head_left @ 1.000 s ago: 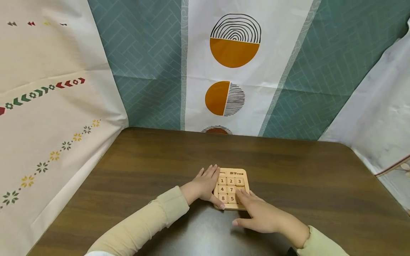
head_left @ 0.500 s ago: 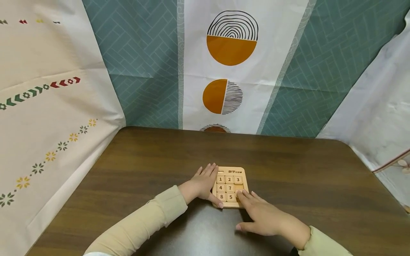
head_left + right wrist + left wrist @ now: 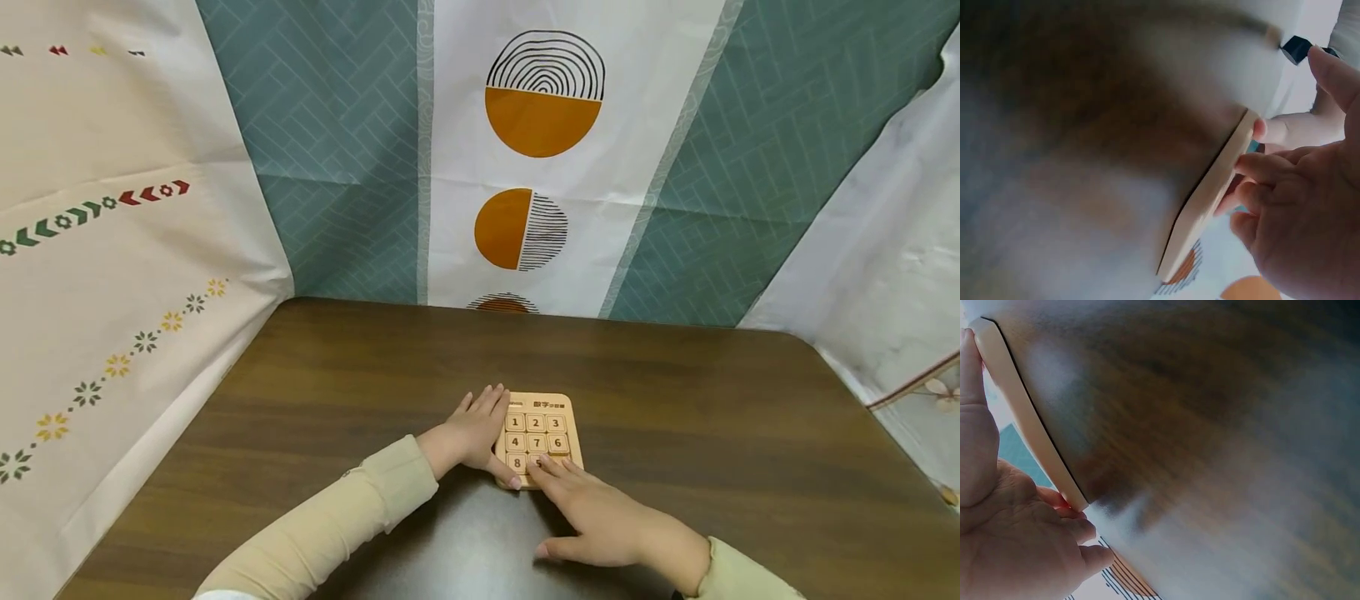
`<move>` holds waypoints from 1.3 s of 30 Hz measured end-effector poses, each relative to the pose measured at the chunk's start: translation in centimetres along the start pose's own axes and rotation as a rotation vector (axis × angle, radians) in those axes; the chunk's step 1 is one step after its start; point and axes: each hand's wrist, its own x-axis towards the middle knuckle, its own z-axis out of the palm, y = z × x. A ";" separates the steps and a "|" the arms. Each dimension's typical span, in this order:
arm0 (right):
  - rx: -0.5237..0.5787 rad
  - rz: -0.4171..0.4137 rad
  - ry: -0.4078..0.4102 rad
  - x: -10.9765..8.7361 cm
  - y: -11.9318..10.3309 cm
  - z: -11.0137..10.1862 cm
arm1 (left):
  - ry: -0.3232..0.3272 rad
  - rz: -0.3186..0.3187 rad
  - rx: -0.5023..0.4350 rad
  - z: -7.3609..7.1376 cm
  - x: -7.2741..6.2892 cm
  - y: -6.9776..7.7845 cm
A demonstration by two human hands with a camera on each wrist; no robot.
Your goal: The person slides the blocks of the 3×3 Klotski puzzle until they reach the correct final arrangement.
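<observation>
Just beyond fingertips of right hand (image 3: pixel 600 521), now filling space bare moments ago: tile 6 (image 3: pixel 557 442). Beneath those same fingertips, now shifted leftward: tile 5 (image 3: pixel 533 457), partly covered, fully visible before.

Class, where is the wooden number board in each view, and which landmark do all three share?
Head: number board below and slightly right of centre, left hand at its left side, right hand over its lower edge.
Left wrist: number board at upper left, edge-on, slanting.
Right wrist: number board just right of centre, edge-on, slanting.
Shared landmark: lowest striped orange shape on the cloth, at the bottom of both wrist views.
</observation>
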 end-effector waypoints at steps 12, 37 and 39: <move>-0.035 0.025 0.007 -1.0 0.4 -0.6 | 0.010 -0.002 -0.008 -0.2 0.0 -0.2; -0.036 -0.040 0.073 1.1 -0.1 0.4 | -0.019 -0.004 -0.021 -0.3 -0.1 0.3; -0.041 -0.063 0.049 1.3 -0.2 0.6 | -0.010 -0.007 -0.009 -0.3 -0.1 0.2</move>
